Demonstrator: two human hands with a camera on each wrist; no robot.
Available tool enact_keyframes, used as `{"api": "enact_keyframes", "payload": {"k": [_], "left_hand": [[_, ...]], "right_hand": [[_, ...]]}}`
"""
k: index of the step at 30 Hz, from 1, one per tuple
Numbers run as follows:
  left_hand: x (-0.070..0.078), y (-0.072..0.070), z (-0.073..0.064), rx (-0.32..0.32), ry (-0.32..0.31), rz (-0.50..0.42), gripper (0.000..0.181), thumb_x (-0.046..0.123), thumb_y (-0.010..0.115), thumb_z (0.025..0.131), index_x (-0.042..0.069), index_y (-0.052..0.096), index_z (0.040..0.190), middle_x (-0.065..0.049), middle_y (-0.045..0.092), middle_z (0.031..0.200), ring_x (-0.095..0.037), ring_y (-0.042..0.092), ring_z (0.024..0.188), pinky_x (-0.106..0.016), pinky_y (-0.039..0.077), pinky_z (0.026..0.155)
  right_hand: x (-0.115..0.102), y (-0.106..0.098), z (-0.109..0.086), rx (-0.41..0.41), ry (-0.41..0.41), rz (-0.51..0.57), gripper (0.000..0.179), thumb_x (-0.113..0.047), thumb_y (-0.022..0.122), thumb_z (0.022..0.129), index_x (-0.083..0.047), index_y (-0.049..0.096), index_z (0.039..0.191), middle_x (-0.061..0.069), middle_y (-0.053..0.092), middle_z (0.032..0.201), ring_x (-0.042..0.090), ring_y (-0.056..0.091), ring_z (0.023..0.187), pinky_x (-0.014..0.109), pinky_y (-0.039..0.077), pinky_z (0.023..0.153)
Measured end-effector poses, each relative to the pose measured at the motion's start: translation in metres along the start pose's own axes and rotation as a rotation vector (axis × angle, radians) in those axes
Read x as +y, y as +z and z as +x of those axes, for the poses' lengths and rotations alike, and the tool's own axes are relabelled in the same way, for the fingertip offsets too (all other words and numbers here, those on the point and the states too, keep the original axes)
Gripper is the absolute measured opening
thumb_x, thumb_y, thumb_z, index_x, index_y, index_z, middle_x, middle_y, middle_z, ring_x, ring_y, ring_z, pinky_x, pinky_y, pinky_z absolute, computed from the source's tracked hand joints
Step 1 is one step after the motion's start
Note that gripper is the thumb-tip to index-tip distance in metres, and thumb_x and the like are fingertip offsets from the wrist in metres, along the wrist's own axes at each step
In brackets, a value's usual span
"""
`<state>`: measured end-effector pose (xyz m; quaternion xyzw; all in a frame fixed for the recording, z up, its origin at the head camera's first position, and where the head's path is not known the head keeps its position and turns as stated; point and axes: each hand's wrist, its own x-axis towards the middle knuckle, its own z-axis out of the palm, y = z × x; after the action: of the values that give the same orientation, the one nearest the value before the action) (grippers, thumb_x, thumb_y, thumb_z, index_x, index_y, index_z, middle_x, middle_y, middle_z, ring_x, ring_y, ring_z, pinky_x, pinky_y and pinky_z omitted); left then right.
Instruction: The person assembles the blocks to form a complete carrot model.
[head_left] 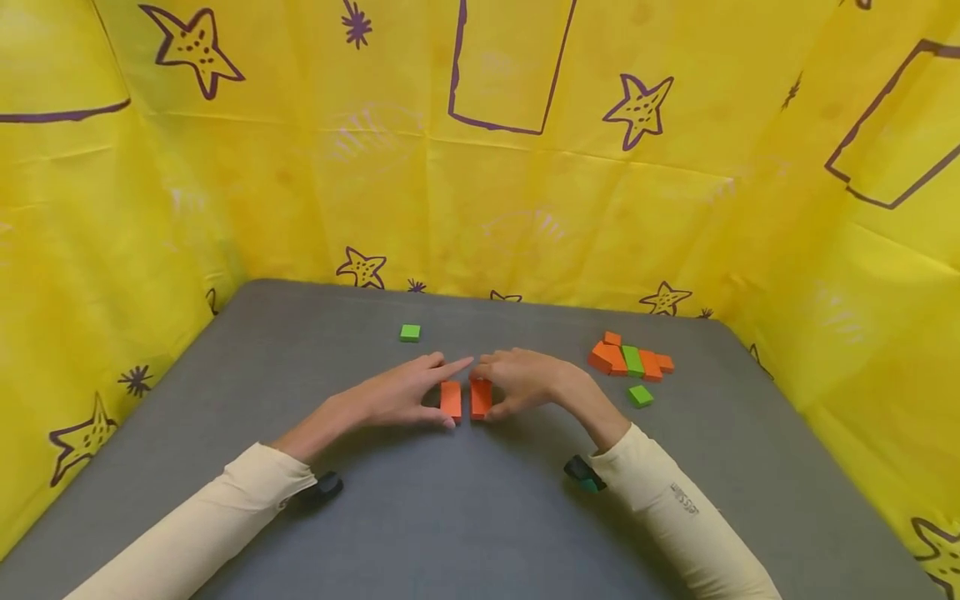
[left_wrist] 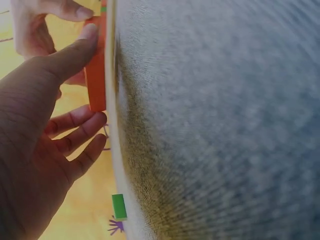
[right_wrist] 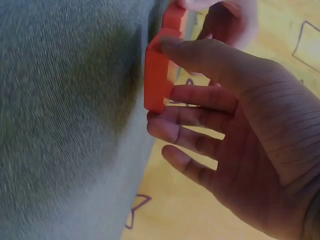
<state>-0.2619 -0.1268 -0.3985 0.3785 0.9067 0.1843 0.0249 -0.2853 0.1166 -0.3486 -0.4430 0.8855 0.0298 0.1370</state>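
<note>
Two orange blocks stand side by side at the middle of the table with a narrow gap between them. My left hand is at the left orange block, thumb on its near end and fingers toward its far end. The left wrist view shows the thumb and fingertips at opposite ends of this block. My right hand grips the right orange block. Its thumb presses the near end in the right wrist view, with fingertips at the other end of that block.
A green block lies alone beyond the left hand. On the right, several orange blocks cluster around a green block, with another green block just in front. Yellow patterned cloth surrounds the grey table.
</note>
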Motion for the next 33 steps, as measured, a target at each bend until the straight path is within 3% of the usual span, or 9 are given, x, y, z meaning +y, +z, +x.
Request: {"api": "enact_keyframes", "payload": {"k": [8,17,26,29,33], "left_hand": [[-0.003,0.002,0.003,-0.028,0.019,-0.055,0.102,0.047,0.084,0.085,0.02,0.029,0.167,-0.005,0.06,0.122,-0.017,0.055,0.104,-0.033,0.05,0.09],[-0.004,0.001,0.01,-0.049,0.013,-0.124,0.11,0.041,0.088,0.083,0.018,0.023,0.168,-0.008,0.06,0.143,-0.022,0.058,0.127,-0.046,0.05,0.113],[-0.004,0.001,0.013,-0.056,0.036,-0.138,0.113,0.037,0.09,0.081,0.017,0.021,0.169,-0.008,0.058,0.149,-0.024,0.057,0.132,-0.047,0.048,0.116],[-0.004,0.0,0.013,-0.067,0.029,-0.138,0.116,0.038,0.09,0.081,0.018,0.017,0.169,-0.009,0.057,0.151,-0.024,0.057,0.133,-0.047,0.047,0.117],[-0.004,-0.001,0.012,-0.086,0.02,-0.11,0.121,0.049,0.086,0.082,0.018,0.009,0.17,-0.01,0.053,0.154,-0.024,0.054,0.135,-0.048,0.046,0.117]], "right_hand": [[-0.003,0.012,0.011,0.014,-0.034,0.06,0.06,-0.04,0.079,0.093,-0.009,0.062,0.141,0.004,0.068,0.131,0.02,0.063,0.112,0.042,0.053,0.107],[-0.008,0.013,0.017,0.003,-0.007,0.065,0.051,-0.043,0.078,0.093,-0.01,0.067,0.13,-0.001,0.064,0.104,0.015,0.056,0.092,0.032,0.05,0.085],[-0.01,0.014,0.022,0.005,-0.002,0.05,0.036,-0.038,0.078,0.093,-0.012,0.066,0.115,-0.004,0.053,0.087,0.013,0.051,0.081,0.027,0.043,0.072],[-0.009,0.014,0.024,-0.004,0.004,0.052,0.038,-0.037,0.077,0.093,-0.011,0.066,0.118,-0.001,0.056,0.093,0.014,0.053,0.084,0.029,0.046,0.075],[-0.005,0.011,0.018,-0.025,0.005,0.09,0.058,-0.041,0.078,0.093,-0.009,0.061,0.138,0.003,0.066,0.122,0.018,0.061,0.105,0.035,0.054,0.098]]}}
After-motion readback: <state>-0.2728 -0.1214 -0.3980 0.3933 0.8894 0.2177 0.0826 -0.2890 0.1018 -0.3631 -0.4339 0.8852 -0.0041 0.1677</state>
